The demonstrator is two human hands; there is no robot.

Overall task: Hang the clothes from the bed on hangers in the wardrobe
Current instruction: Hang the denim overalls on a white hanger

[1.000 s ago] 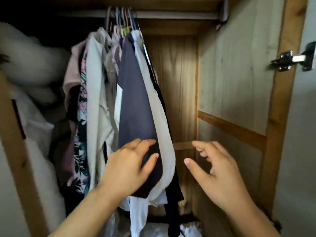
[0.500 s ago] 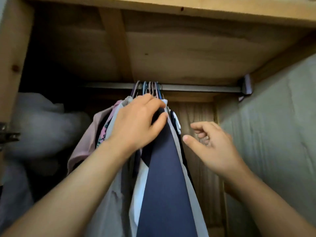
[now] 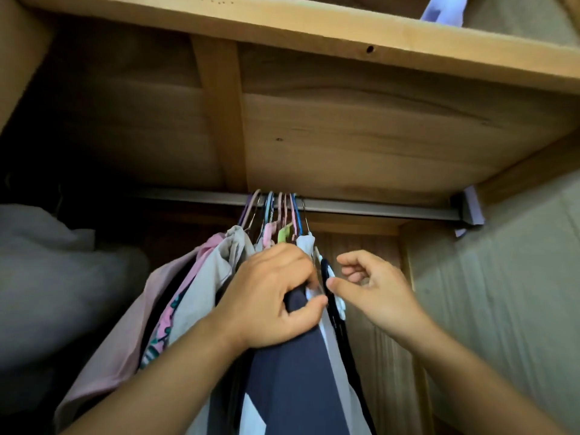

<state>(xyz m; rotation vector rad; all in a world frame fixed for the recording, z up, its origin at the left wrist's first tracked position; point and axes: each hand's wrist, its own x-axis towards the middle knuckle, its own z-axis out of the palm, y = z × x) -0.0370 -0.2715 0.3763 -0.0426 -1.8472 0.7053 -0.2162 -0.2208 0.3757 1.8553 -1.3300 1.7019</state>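
The fingers (image 3: 301, 271) of the left hand (image 3: 270, 299) are curled round the top of a dark blue cloth garment (image 3: 295, 372). The thumb pinches it from below. The fingers (image 3: 348, 271) of the right hand (image 3: 373, 293) are loosely bent and hold nothing. The right thumb points left and is just beside a black garment with white bits (image 3: 334, 306). I cannot tell if it touches.

The head view looks up into a wooden wardrobe (image 3: 376, 146). A grey metal rail (image 3: 376, 208) runs across under the wooden top board. A bunch of thin coloured hanger hooks (image 3: 276, 208) sits close together on the rail. The hooks are pink, blue, purple and grey. Clothes hang down from them in a tight pack. There is a pale pink top (image 3: 125, 340) on the left. Next to it is a flowery pink and green piece (image 3: 166, 321). Then comes a light grey shirt (image 3: 207, 277). The dark blue garment hangs in the middle of the pack. A soft white bundle (image 3: 47, 262) lies in the dark on the left side. A pale purple thing (image 3: 442, 7) sits on the shelf above.
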